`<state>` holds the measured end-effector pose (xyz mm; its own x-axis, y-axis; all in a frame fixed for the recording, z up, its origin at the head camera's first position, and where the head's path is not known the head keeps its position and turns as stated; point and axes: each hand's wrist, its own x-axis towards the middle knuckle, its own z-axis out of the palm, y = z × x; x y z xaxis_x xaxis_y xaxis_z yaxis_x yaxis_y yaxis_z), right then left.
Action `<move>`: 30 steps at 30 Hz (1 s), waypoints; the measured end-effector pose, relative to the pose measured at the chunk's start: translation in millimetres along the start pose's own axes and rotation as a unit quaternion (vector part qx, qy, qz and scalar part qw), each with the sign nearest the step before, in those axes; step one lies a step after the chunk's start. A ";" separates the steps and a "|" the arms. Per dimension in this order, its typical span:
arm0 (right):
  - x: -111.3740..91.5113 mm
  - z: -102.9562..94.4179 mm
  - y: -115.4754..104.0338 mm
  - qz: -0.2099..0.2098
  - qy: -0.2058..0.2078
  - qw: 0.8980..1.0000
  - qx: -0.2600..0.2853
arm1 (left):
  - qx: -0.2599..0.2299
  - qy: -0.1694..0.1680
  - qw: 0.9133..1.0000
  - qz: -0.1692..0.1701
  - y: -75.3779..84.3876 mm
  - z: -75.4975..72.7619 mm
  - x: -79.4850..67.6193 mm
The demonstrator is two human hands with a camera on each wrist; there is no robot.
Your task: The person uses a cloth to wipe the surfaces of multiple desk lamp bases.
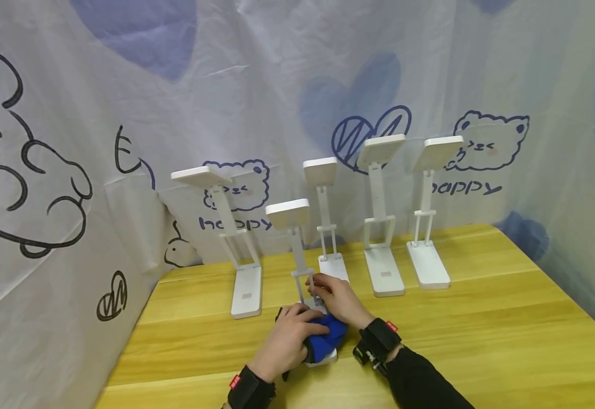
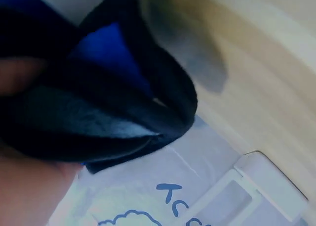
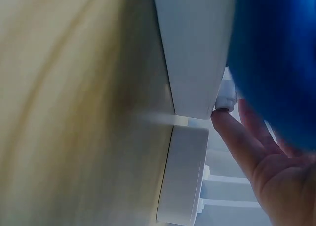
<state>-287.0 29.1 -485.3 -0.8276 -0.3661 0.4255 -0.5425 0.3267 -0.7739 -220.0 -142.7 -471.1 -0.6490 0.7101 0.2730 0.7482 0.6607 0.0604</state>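
A white folding desk lamp (image 1: 288,215) stands upright at the front of the group. On its base lies a blue cloth (image 1: 328,338) with black edging, gripped by my left hand (image 1: 284,339). In the left wrist view the cloth (image 2: 116,53) is bunched into folds between thumb and fingers. My right hand (image 1: 343,300) holds the lower arm of this lamp close to its hinge. The right wrist view shows the thumb right at the hinge (image 3: 225,96), above the white base (image 3: 197,48). Cloth and hands hide most of the base in the head view.
Several similar white lamps stand behind: one at left (image 1: 247,292), one close behind (image 1: 333,267), and two at right, nearer (image 1: 384,271) and farther (image 1: 428,264). They stand on a yellow wooden table (image 1: 481,341). A printed curtain (image 1: 277,102) hangs at the back and sides.
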 end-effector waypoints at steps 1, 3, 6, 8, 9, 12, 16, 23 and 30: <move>0.0 0.0 0.3 -0.001 -0.002 1.000 0.000 | -0.011 -0.004 1.000 0.004 0.3 -1.3 0.0; 0.2 0.1 1.3 -0.003 -0.006 1.000 0.000 | -0.035 -0.017 0.999 0.008 0.5 -5.3 -0.6; 0.7 0.7 2.7 -0.007 -0.009 1.000 -0.007 | -0.074 -0.044 0.996 0.011 0.2 -13.0 -2.5; 1.0 1.0 3.3 -0.006 -0.008 1.000 -0.012 | -0.095 -0.064 0.993 0.013 -0.1 -18.3 -4.5; 1.1 1.0 3.2 -0.005 -0.007 1.000 -0.013 | -0.102 -0.072 0.992 0.012 -0.5 -20.8 -5.6; 1.3 0.7 2.1 -0.003 -0.004 1.000 -0.016 | -0.103 -0.083 0.991 0.010 -2.5 -27.7 -10.0; 1.7 0.8 0.5 -0.007 -0.004 1.000 -0.021 | -0.095 -0.085 0.992 -0.004 -7.9 -34.8 -18.5; 2.1 1.4 -0.5 -0.002 0.002 1.000 -0.017 | -0.108 -0.084 0.990 -0.041 -24.6 -38.2 -34.4; 2.0 3.0 1.0 0.005 -0.002 1.000 -0.022 | -0.122 -0.093 0.986 -0.068 -37.6 -34.8 -40.6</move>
<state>-288.7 26.1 -486.6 -0.8328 -0.3655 0.4158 -0.5398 0.3693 -0.7565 -217.0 -204.8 -451.0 -0.7427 0.6664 0.0663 0.6483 0.6906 0.3204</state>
